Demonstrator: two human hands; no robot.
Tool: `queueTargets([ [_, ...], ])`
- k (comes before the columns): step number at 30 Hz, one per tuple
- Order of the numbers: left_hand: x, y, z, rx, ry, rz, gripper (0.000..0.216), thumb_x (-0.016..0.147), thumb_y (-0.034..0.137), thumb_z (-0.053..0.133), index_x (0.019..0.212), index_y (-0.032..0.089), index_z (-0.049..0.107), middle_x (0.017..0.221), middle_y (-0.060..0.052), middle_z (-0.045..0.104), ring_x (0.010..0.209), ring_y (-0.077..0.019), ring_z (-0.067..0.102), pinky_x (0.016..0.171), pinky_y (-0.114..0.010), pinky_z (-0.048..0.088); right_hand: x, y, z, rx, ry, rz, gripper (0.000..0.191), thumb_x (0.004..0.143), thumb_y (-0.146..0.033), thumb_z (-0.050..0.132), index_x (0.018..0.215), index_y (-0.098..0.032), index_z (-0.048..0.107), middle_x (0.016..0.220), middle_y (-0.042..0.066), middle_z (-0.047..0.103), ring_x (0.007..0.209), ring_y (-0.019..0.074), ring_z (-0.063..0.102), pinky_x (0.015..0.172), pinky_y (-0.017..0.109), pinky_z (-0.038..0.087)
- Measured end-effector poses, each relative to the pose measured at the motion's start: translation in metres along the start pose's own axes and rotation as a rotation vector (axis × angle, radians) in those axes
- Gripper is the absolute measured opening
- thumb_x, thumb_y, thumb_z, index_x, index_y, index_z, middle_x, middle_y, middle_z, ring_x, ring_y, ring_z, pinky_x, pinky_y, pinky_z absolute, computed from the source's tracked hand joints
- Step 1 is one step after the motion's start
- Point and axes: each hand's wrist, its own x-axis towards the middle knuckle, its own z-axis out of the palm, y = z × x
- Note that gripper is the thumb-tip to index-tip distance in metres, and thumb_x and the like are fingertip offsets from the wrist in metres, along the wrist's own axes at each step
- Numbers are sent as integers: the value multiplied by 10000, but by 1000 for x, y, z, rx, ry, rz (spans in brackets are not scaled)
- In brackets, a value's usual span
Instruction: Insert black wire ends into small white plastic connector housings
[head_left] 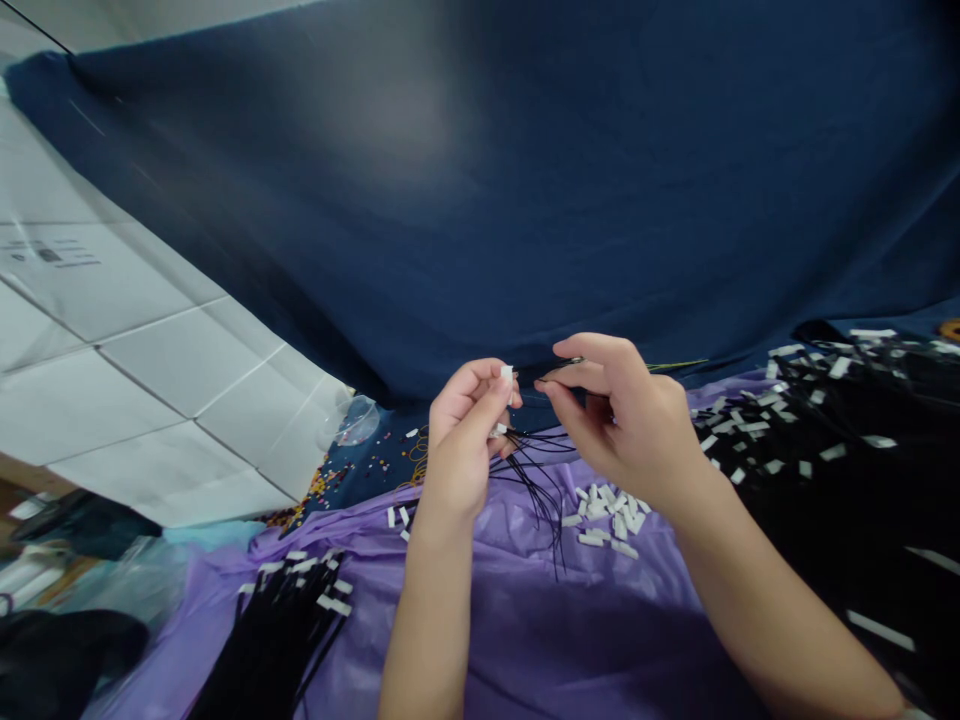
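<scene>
My left hand (pixel 469 425) is closed, pinching a small white tag (pixel 507 378) between thumb and forefinger. Thin black cords (pixel 536 480) hang from the same hand, with another bit of white at their upper end. To its right, my right hand (pixel 626 415) is closed in a pinch on a thin dark strand, too fine to name. Past its knuckles a yellowish thin strand (pixel 679 364) sticks out. A small gap separates the two hands. Beneath them, a pile of loose white tags (pixel 611 515) lies on the purple sheet (pixel 525 620).
Black cords with white tags lie bundled (pixel 281 610) at lower left and heaped (pixel 780 430) at right. Tiny coloured beads (pixel 322 490) and a clear round lid-like piece (pixel 356 420) lie by the white boxes (pixel 157 360). Dark blue cloth (pixel 525 200) hangs behind.
</scene>
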Motion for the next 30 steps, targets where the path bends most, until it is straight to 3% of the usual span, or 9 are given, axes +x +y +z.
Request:
queueTargets([
  [24, 2, -3, 0, 44, 1, -41, 209, 780, 340, 727, 805, 176, 601, 677, 42, 528, 438, -31, 353, 355, -132, 311, 0, -1, 1, -31, -19, -11, 259, 945, -149, 541, 1200, -189, 525, 865, 8, 757, 556, 109, 666, 502, 213, 454],
  [30, 3, -3, 1, -3, -31, -62, 206, 784, 329, 716, 805, 170, 587, 641, 56, 513, 393, -11, 265, 341, -137, 273, 1, -1, 0, -36, -16, -12, 252, 942, -142, 544, 1189, -188, 530, 839, -2, 752, 545, 103, 659, 494, 210, 450],
])
